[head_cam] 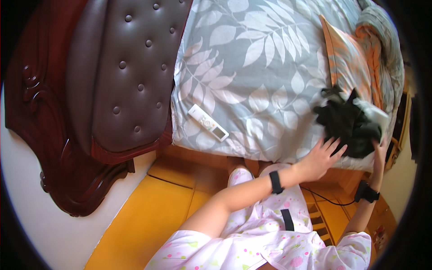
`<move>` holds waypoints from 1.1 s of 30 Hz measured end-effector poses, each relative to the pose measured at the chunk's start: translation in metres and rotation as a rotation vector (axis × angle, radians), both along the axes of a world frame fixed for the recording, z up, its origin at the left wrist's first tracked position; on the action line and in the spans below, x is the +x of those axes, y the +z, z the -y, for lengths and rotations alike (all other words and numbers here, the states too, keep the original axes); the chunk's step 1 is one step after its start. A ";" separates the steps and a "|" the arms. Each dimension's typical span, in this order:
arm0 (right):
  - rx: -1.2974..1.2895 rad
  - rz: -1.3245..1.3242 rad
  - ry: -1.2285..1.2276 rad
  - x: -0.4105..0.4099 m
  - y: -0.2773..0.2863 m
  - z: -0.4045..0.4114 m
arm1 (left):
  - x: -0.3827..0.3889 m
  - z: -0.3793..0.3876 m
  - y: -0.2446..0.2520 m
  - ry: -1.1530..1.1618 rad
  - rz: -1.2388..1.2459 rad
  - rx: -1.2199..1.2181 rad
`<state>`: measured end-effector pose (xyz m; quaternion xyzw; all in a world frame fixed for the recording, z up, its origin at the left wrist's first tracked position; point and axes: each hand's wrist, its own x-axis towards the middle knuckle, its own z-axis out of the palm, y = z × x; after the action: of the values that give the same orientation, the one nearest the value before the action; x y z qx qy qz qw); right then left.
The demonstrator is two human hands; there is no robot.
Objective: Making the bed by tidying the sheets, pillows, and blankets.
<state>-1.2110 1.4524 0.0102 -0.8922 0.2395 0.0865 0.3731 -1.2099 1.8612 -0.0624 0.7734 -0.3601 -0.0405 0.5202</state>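
A bundle of black cloth point(347, 125), blurred as if in motion, is at the right side of the bed near its edge. My left hand point(319, 160) reaches across to its near side, fingers spread and the tips against the fabric. On the bundle's right side, my right hand point(380, 152) has its thumb on the cloth; its other fingers are partly hidden. Behind the bundle shows a white item point(376, 114), too blurred to name. Farther left on the bed lies a white remote control point(208, 123) with a small display.
A grey leaf-patterned sheet point(229, 87) covers the bed. An orange-and-grey pillow point(351, 60) and a rumpled quilt point(384, 44) lie at the right. The tufted brown headboard point(135, 76) with its carved wooden frame point(44, 135) stands left. A black cable point(330, 201) hangs near my right wrist.
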 end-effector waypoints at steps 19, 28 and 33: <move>-0.242 0.004 0.954 0.011 -0.263 -0.586 | -0.098 -0.378 -0.226 1.245 -0.489 0.802; -0.094 -0.101 0.511 0.003 -0.220 -0.385 | -0.106 -0.400 -0.230 1.201 -0.337 0.924; -0.765 0.418 0.219 0.048 -0.129 -0.249 | -0.103 -0.403 -0.202 1.258 -0.459 0.737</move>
<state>-1.1635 1.7014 -0.1193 -0.9844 0.0777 -0.1515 0.0453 -1.3124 2.2642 -0.2643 0.9285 0.3022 -0.0138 0.2152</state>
